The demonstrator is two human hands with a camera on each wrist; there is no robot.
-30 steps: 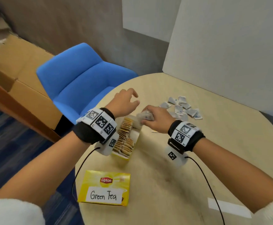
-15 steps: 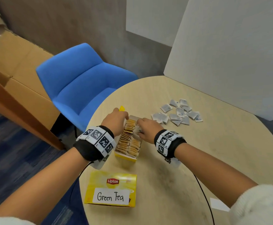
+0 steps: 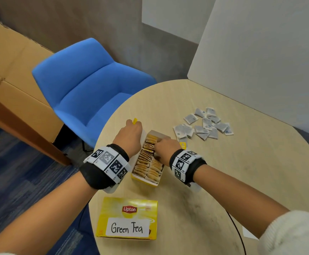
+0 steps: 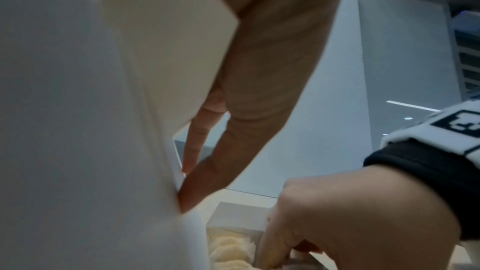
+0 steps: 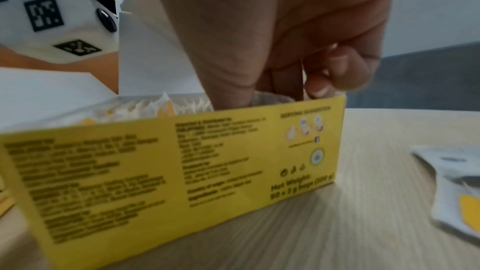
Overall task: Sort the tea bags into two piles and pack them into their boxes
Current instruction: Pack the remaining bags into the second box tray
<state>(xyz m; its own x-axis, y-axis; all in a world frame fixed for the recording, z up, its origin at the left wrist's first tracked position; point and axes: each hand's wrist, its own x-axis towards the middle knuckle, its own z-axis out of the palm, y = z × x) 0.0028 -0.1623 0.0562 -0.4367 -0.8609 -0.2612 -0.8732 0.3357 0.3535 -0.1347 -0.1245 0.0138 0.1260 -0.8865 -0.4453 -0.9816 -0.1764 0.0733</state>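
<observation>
Open yellow box [image 3: 147,161], table [image 3: 214,172] centre: rows of bags inside. Left hand [image 3: 129,134] grips the lid flap [image 4: 91,110], keeping it clear. Right hand [image 3: 163,145], fingers curled down, tucks a tea bag [image 5: 270,96] into the far end. Grey tea bags [image 3: 204,124] piled apart, awaiting the closed Green Tea box [image 3: 129,218] nearby.

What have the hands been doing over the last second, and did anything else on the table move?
The right hand carried grey tea bags from above the table down into the far end of the open yellow box and now pushes them in among the packed bags. The left hand dropped from mid-air to grip the box's raised flap. The loose grey tea bags and the Green Tea box stayed put.
</observation>
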